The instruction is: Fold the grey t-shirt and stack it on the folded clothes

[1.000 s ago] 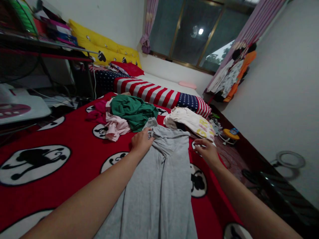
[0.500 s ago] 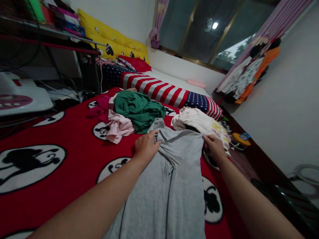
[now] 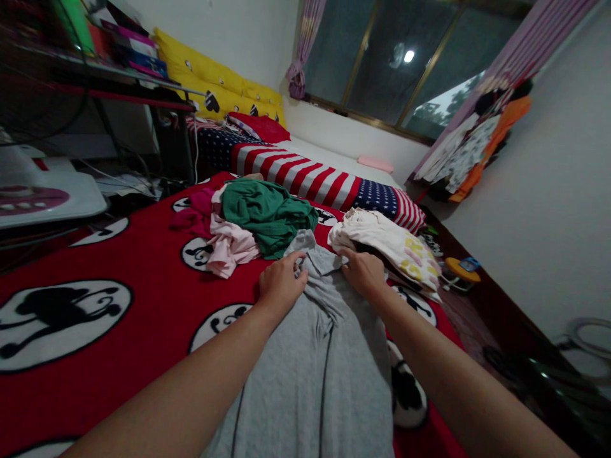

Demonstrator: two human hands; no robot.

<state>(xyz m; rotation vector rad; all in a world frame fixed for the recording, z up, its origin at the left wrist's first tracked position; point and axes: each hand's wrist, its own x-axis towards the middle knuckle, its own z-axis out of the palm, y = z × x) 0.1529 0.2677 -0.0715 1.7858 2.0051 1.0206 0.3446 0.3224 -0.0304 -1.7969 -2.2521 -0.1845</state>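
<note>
Gripping grey trousers at the waistband with left hand and right hand, just in front of the green garment, and liable to bunch or skew them through uneven pulling.

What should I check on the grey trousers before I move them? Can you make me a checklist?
1. Left hand at the waist of the grey trousers: ok, it touches the cloth there.
2. Right hand at the waist too: ok, its fingertips are on the cloth.
3. Firm pinch by both hands: cannot tell, the fingers hide part of it.
4. Waist smooth: not ok, it is creased and bunched between the hands.
5. Trousers free of the green garment: cannot tell, they meet or nearly meet at the top.
6. Leg ends flat: cannot tell, they run off the bottom of the picture.
</note>
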